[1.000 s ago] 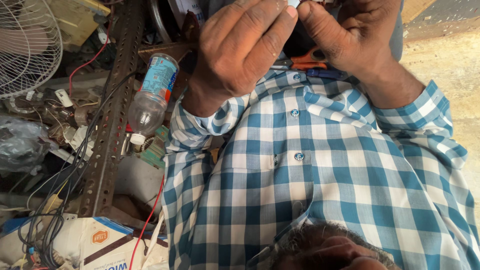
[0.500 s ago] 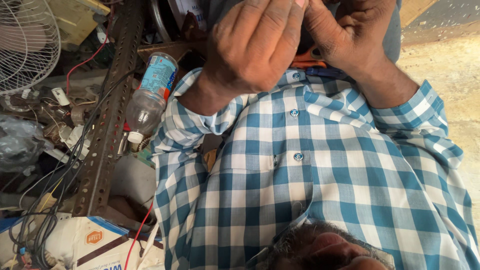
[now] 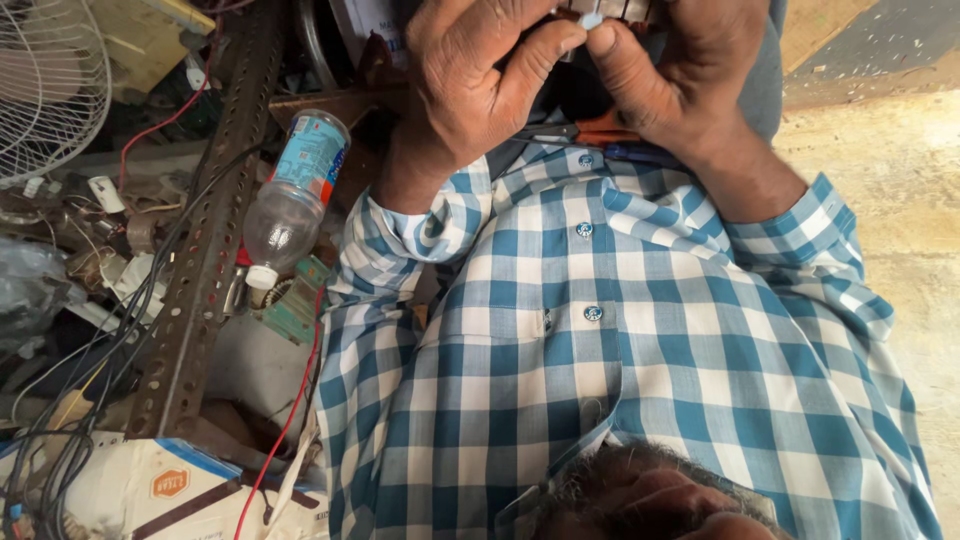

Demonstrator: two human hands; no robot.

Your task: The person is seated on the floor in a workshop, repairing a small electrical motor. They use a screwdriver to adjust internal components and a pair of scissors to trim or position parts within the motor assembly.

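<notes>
Both hands raised at top edge, above checked shirt point(image 3: 620, 330). Left hand point(image 3: 480, 80) and right hand point(image 3: 690, 70) pinching together a small pale part point(image 3: 592, 18), perhaps a connector, mostly cut off by frame. Orange-handled pliers point(image 3: 600, 130) just below. Plastic bottle point(image 3: 295, 190) lying among clutter, left.

Clear plastic bottle point(image 3: 292, 196) with blue label lies beside a perforated metal angle bar point(image 3: 205, 240). White fan grille point(image 3: 45, 85) top left. Red wire point(image 3: 296, 400), black cables point(image 3: 60, 400), possibly a green circuit board point(image 3: 295, 305). Orange-handled pliers point(image 3: 600, 130) on lap.
</notes>
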